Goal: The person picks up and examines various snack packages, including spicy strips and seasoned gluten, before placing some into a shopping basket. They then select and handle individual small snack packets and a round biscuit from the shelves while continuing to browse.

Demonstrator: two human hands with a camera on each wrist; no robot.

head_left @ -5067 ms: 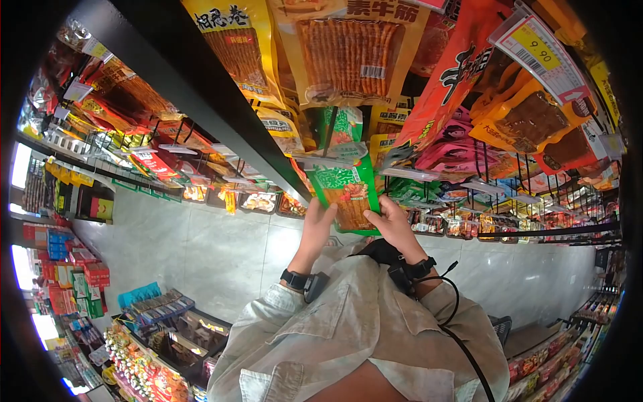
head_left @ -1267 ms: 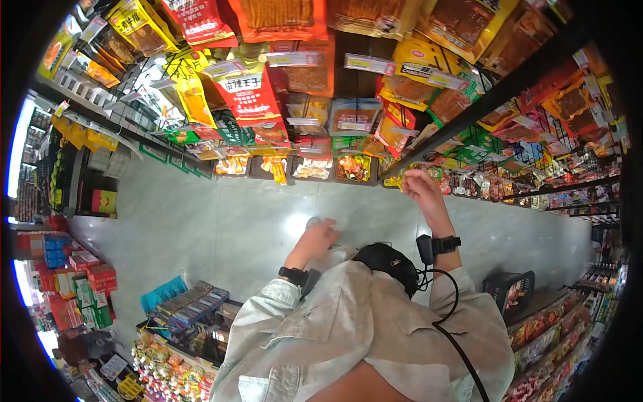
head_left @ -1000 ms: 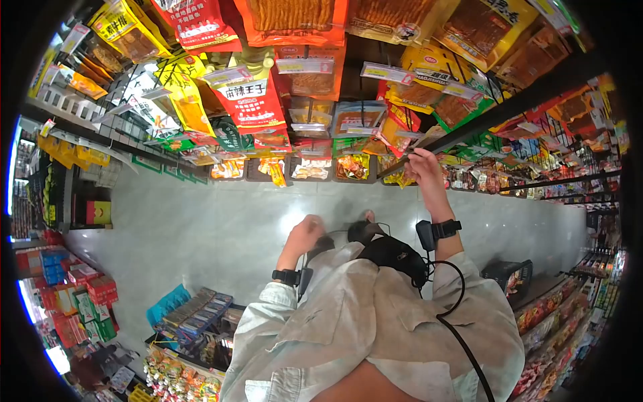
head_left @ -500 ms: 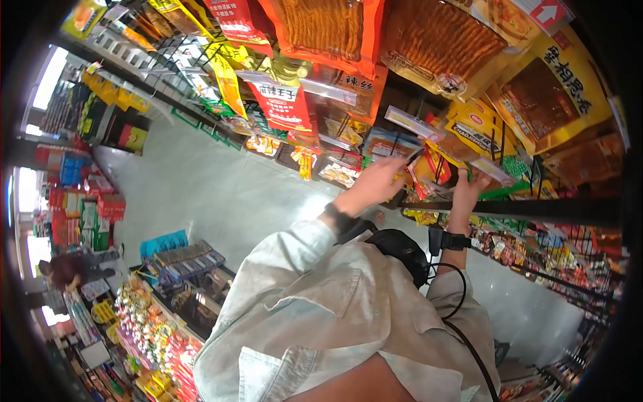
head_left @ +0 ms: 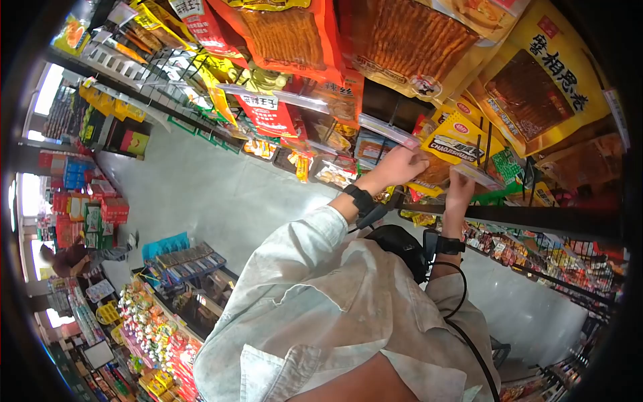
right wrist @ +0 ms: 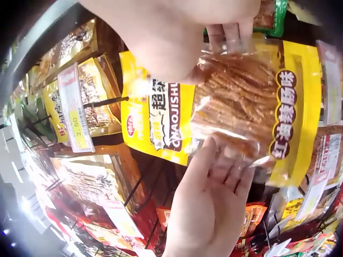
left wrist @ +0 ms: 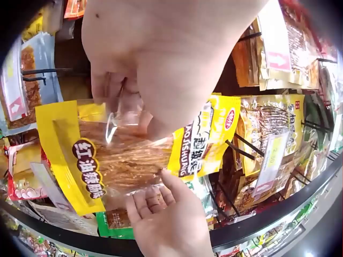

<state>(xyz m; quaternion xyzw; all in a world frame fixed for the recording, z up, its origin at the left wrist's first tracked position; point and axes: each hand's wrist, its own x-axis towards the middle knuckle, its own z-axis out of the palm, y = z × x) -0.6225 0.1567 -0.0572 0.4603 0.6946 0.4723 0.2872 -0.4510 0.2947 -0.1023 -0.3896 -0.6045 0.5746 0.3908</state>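
Observation:
Both hands hold a yellow snack packet (head_left: 456, 142) with a clear window over brown strips. In the head view my left hand (head_left: 400, 165) is at its left edge and my right hand (head_left: 459, 190) at its lower right side. In the left wrist view, my left hand (left wrist: 166, 59) grips the packet (left wrist: 126, 160) from above, and the right hand (left wrist: 170, 217) pinches its lower edge. The right wrist view shows the packet (right wrist: 236, 101) between the right hand (right wrist: 177, 32) and the left hand (right wrist: 209, 206). A black hook (left wrist: 245, 148) meets its label end.
More packets hang around: a large yellow one (head_left: 532, 94) and an orange-edged one (head_left: 284, 37). A price tag holder (head_left: 388, 130) juts out by the left hand. A black shelf bar (head_left: 536, 223) runs beside the right wrist. Grey floor (head_left: 201, 181) lies below, and a person (head_left: 70, 258) is at far left.
A green packet was between both hands 5.1 s ago. Since then the view has turned, the left hand has risen from low over the floor, and both hands have come onto the yellow packet.

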